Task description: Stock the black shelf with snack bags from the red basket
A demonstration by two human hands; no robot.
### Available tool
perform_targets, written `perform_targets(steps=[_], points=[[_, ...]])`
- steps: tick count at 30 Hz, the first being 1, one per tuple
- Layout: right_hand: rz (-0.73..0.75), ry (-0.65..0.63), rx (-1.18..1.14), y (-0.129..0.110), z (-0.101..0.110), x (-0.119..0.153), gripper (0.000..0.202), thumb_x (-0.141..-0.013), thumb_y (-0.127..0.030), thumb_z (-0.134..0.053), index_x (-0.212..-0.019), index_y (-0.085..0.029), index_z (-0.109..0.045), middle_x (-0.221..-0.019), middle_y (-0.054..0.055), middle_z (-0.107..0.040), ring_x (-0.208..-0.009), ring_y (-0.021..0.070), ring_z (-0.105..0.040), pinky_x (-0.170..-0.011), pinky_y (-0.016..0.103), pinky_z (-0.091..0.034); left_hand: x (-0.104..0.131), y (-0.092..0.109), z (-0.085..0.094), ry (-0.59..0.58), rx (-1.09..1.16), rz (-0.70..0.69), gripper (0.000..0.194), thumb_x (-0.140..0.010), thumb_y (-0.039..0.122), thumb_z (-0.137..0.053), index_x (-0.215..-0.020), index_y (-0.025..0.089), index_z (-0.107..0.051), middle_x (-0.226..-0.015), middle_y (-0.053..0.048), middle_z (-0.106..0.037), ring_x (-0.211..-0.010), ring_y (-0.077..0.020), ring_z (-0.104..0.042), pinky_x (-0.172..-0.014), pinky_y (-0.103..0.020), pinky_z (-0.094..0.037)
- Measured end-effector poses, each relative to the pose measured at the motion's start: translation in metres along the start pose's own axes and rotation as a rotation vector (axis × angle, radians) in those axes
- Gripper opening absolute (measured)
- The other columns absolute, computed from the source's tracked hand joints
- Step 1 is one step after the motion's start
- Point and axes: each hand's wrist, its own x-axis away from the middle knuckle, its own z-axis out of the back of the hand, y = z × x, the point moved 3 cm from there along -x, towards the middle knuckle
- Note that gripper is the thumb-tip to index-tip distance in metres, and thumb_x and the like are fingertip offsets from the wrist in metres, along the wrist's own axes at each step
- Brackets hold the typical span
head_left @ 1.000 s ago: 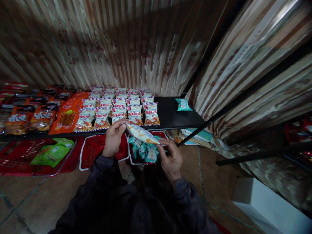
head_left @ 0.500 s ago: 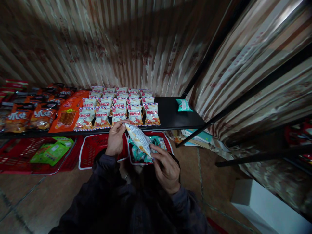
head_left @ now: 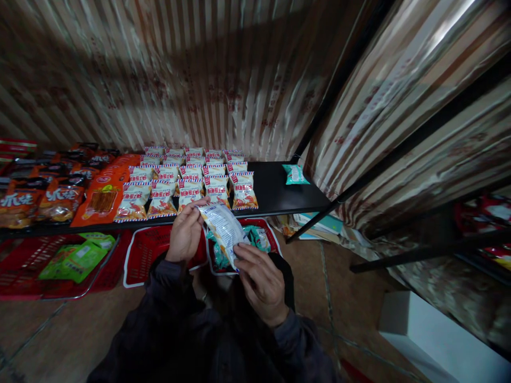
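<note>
Between my two hands is a white and yellow snack bag [head_left: 222, 227], its printed back side turned up toward me. My left hand [head_left: 186, 232] pinches the bag's upper left end. The fingers of my right hand [head_left: 263, 280] close on its lower right end. Just beyond, rows of similar white snack bags [head_left: 243, 190] with red lettering stand on the black shelf [head_left: 279, 187]. Under the held bag is a red basket [head_left: 275, 239] with a white rim, containing teal snack bags [head_left: 257, 237]; the held bag hides part of it.
A single teal bag [head_left: 295, 174] lies at the shelf's right end. Orange snack packs [head_left: 101, 197] fill the left. Below are another red basket [head_left: 146, 250] and one with green packets [head_left: 77, 260]. Black shelf posts [head_left: 319, 217] and a white box [head_left: 435, 335] stand at right.
The held bag has turned so that more of its printed back faces me. My right hand has shifted slightly left and down with it. The view has moved a little.
</note>
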Motion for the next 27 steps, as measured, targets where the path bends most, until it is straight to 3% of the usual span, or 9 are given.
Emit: perform_targets(steps=[5, 11, 17, 21, 24, 27], points=[[0.001, -0.028, 0.064, -0.004, -0.014, 0.007, 0.026, -0.082, -0.004, -0.053, -0.099, -0.021, -0.063, -0.112, 0.008, -0.068, -0.112, 0.0219, -0.059, -0.089, 0.040, -0.054, 0.008, -0.004, -0.009, -0.044, 0.100, 0.128, 0.032, -0.078, 0.041, -0.059, -0.097, 0.015, -0.065, -0.108, -0.010, -0.066, -0.108, -0.0238, -0.058, -0.094, -0.037, -0.044], [0.026, -0.131, 0.055, -0.009, -0.028, 0.012, 0.019, -0.084, -0.007, -0.053, -0.095, -0.019, -0.063, -0.114, 0.007, -0.067, -0.118, 0.0225, -0.054, -0.090, 0.040, -0.053, 0.019, -0.022, -0.014, 0.074, 0.003, 0.217, 0.040, -0.069, 0.033, -0.071, -0.105, 0.021, -0.058, -0.101, -0.004, -0.068, -0.100, -0.0194, -0.062, -0.085, -0.031, -0.047], [0.038, -0.229, 0.057, -0.017, -0.034, 0.009, 0.018, -0.088, -0.011, -0.049, -0.095, -0.019, -0.063, -0.118, 0.009, -0.065, -0.122, 0.0208, -0.051, -0.089, 0.037, -0.052, 0.021, -0.032, -0.008, 0.136, -0.067, 0.283, 0.038, -0.061, 0.032, -0.075, -0.090, 0.019, -0.056, -0.087, -0.001, -0.069, -0.090, -0.0209, -0.065, -0.079, -0.031, -0.050], [0.061, -0.260, -0.038, -0.015, -0.029, 0.007, 0.023, -0.085, -0.023, -0.059, -0.107, -0.018, -0.061, -0.123, 0.011, -0.062, -0.126, 0.0243, -0.047, -0.095, 0.041, -0.048, 0.019, -0.031, 0.001, 0.196, -0.027, 0.265, 0.035, -0.062, 0.031, -0.072, -0.090, 0.019, -0.056, -0.084, 0.000, -0.070, -0.090, -0.0215, -0.066, -0.081, -0.033, -0.050], [-0.150, -0.092, -0.105, 0.003, -0.020, 0.005, 0.034, -0.084, -0.026, -0.059, -0.118, -0.020, -0.056, -0.127, 0.012, -0.058, -0.125, 0.0251, -0.047, -0.101, 0.045, -0.043, 0.018, -0.028, 0.005, 0.198, 0.005, 0.237, 0.036, -0.064, 0.032, -0.069, -0.096, 0.020, -0.058, -0.092, -0.001, -0.070, -0.094, -0.0213, -0.065, -0.085, -0.034, -0.049], [-0.559, 0.061, -0.308, 0.032, -0.018, 0.003, 0.036, -0.088, -0.033, -0.053, -0.122, -0.021, -0.053, -0.127, 0.012, -0.058, -0.119, 0.0229, -0.054, -0.099, 0.043, -0.044, 0.020, -0.029, 0.005, 0.178, 0.045, 0.261, 0.036, -0.065, 0.030, -0.068, -0.098, 0.018, -0.060, -0.094, -0.002, -0.070, -0.097, -0.0215, -0.064, -0.089, -0.034, -0.048]])
